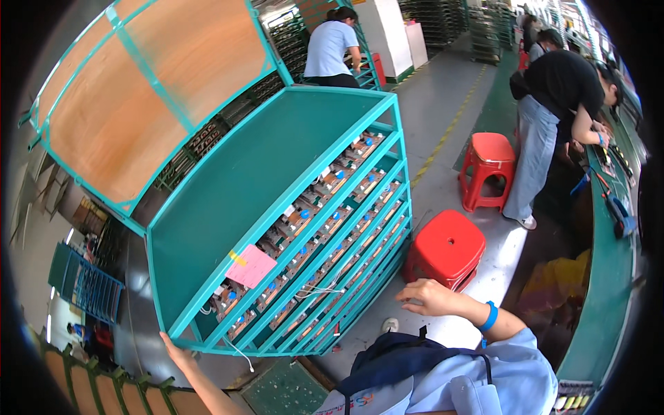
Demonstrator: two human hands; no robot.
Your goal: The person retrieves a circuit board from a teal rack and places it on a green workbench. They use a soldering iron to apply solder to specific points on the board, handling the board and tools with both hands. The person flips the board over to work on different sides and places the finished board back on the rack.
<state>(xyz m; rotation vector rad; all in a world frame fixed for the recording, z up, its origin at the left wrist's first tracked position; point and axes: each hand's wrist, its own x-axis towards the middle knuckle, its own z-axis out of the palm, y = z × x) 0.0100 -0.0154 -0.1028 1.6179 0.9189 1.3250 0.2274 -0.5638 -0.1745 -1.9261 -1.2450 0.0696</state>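
- Teal metal rack trolley (277, 207): the largest item, standing on the grey factory floor (443, 104) at the centre of the view. Judged heavy and rigid, since every shelf is loaded. Take hold of the frame tubes at a corner post, not the shelf contents.
- Shelves: several tiers run the length of the trolley, each carrying a row of circuit boards (325, 187) with blue components. The boards are judged fragile and loose on their tiers; tilting or jolting the trolley may shift them.
- Red plastic stool (446, 247): stands just beside the trolley's right end; a second red stool (487, 169) stands farther off.
- Pink paper note (250, 266): fixed to the front rail of the top shelf, near its lower-left corner. Light and easily torn.
- Left hand (176, 353): touches the trolley's lower-left front corner; fingers extended flat against the frame, with no closed grasp visible.
- Right hand (429, 297): raised near the trolley's right end, not touching it; fingers loosely curled, holding nothing. A blue wristband (490, 317) sits on the wrist.
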